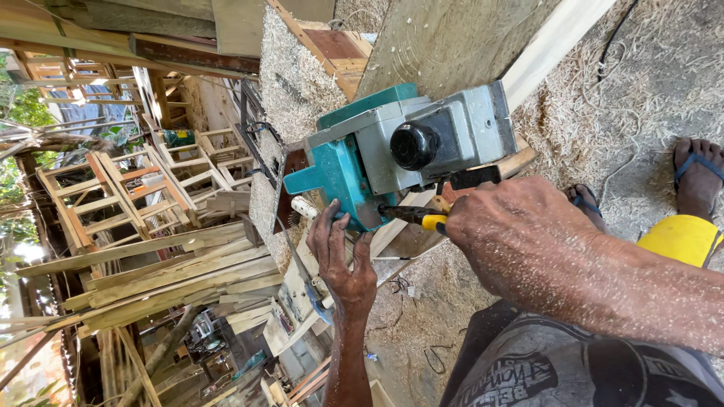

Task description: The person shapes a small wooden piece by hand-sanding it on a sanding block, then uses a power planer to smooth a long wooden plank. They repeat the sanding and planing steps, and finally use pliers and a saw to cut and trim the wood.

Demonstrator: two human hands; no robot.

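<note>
A teal and grey electric planer [392, 147] with a black knob lies on a wooden workbench [339, 301]. My left hand [341, 260] rests flat on the bench, its fingertips touching the planer's teal lower edge. My right hand [513, 241], dusted with sawdust, grips a pair of pliers with yellow and black handles [418, 217]. The pliers' jaws point at the planer's underside, close to my left fingertips. A pale plank [550, 45] passes behind the planer.
Sawdust and shavings [648, 83] cover the ground at right, where my sandalled feet [697, 181] stand. Stacked wooden slats [166, 279] and ladder-like frames [113, 196] fill the left. A saw blade [302, 271] lies along the bench edge.
</note>
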